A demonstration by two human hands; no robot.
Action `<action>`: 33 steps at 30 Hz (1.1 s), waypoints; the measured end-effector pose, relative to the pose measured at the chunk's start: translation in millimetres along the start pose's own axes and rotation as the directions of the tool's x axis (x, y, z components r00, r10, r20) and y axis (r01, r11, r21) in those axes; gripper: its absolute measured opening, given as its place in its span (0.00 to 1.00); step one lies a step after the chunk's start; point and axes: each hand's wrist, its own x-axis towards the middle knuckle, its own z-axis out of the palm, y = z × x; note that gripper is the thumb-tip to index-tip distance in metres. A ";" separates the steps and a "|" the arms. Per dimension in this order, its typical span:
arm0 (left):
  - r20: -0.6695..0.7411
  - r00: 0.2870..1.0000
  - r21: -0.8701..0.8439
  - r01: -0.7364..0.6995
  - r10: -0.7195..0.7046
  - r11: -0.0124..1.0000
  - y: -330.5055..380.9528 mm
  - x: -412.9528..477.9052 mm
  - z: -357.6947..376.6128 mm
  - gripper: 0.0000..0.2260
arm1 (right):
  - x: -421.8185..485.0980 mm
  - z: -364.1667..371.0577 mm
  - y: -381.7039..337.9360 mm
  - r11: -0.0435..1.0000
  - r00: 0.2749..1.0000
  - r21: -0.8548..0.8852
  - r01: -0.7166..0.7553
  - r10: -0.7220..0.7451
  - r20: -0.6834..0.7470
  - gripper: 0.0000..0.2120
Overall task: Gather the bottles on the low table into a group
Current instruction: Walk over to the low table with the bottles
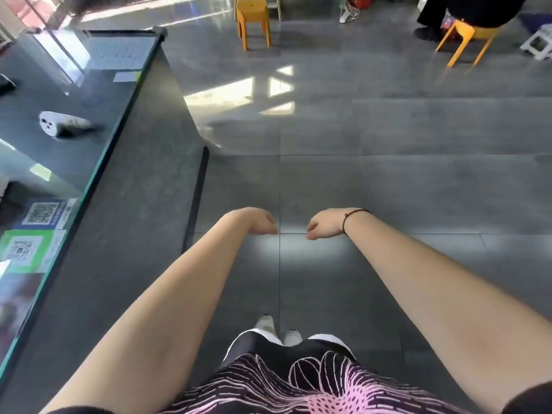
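No bottles and no low table show in the head view. My left hand (260, 222) and my right hand (324, 225) hang out in front of me over the grey tiled floor, wrists bent down, fingers curled under and mostly hidden. Nothing is visible in either hand. A dark cord bracelet circles my right wrist. My feet in pale shoes stand on the floor below.
A tall dark counter with a glass top (98, 162) runs along my left, bearing a white device (59, 125) and QR code signs (38, 215). Two yellow stools (252, 19) (466, 37) stand far ahead; a person in dark clothes sits on the right one.
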 end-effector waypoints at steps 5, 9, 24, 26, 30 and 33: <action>0.035 0.999 0.003 -0.031 0.031 1.000 6.3 20.5 -31.3 0.23 | 22.4 -30.4 8.2 0.999 0.999 -0.036 0.012 -0.011 0.042 0.22; 0.039 0.999 0.031 -0.038 0.037 0.999 3.9 57.7 -70.6 0.22 | 56.7 -68.4 20.6 0.999 1.000 -0.038 0.023 -0.022 0.018 0.22; -0.005 0.998 0.111 -0.067 0.068 0.992 -17.0 251.1 -320.6 0.23 | 220.3 -292.9 82.5 0.991 0.997 0.120 -0.066 0.071 -0.038 0.22; 0.008 0.998 0.105 -0.066 0.066 0.992 -19.3 274.9 -343.1 0.23 | 239.5 -313.5 88.9 0.992 0.998 0.109 -0.064 0.066 -0.009 0.22; 0.023 0.998 0.093 -0.064 0.062 0.994 -22.8 325.2 -384.6 0.24 | 287.0 -358.7 108.5 0.994 0.997 0.081 -0.070 0.067 0.036 0.23; 0.035 0.997 0.080 -0.075 0.073 0.994 -23.9 367.8 -426.6 0.23 | 332.8 -405.8 128.0 0.998 0.998 0.037 -0.060 0.058 0.040 0.23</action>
